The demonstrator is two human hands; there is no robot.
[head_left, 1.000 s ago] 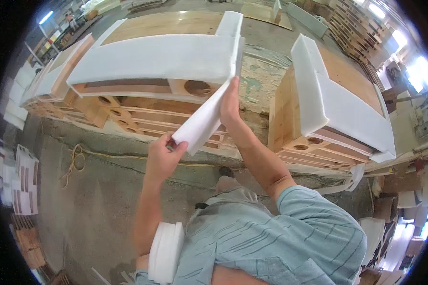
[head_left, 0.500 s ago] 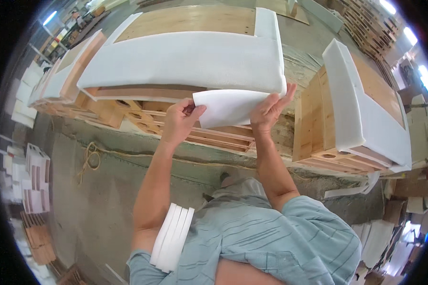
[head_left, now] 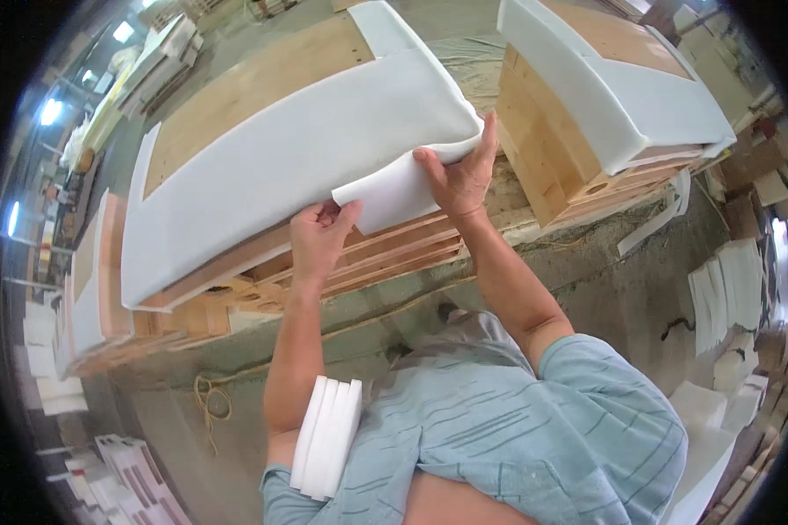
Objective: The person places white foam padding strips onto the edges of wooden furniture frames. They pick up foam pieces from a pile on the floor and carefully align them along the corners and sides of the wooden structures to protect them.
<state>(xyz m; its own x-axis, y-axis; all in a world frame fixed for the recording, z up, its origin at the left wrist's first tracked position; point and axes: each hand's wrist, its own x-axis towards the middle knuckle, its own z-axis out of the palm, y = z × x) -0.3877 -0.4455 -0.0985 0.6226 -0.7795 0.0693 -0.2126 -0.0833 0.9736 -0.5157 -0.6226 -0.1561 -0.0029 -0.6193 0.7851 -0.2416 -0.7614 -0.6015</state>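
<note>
A bare white foam sheet [head_left: 387, 191] lies along the front edge of a long wooden furniture frame [head_left: 263, 92], near its right corner. White padding [head_left: 280, 166] covers much of that frame's top. My left hand [head_left: 318, 238] pinches the sheet's left end between thumb and fingers. At the other end, my right hand [head_left: 466, 179] presses the sheet against the corner, thumb and fingers stretched apart. Part of the sheet is hidden behind that hand. Several thick white foam strips [head_left: 326, 437] rest against my left upper arm.
A second padded wooden frame [head_left: 538, 131] stands to the right, with a loose white strip [head_left: 652, 223] hanging beside it. Another frame [head_left: 87, 284] is at the left. A yellowish cord [head_left: 210, 394] lies on the floor. White foam pieces [head_left: 728, 293] are stacked at the right.
The view has turned, so the frames appear tilted and shifted. The sheet now sits closer against the long frame's edge. My right thumb has spread away from the fingers; my left hand keeps its pinch.
</note>
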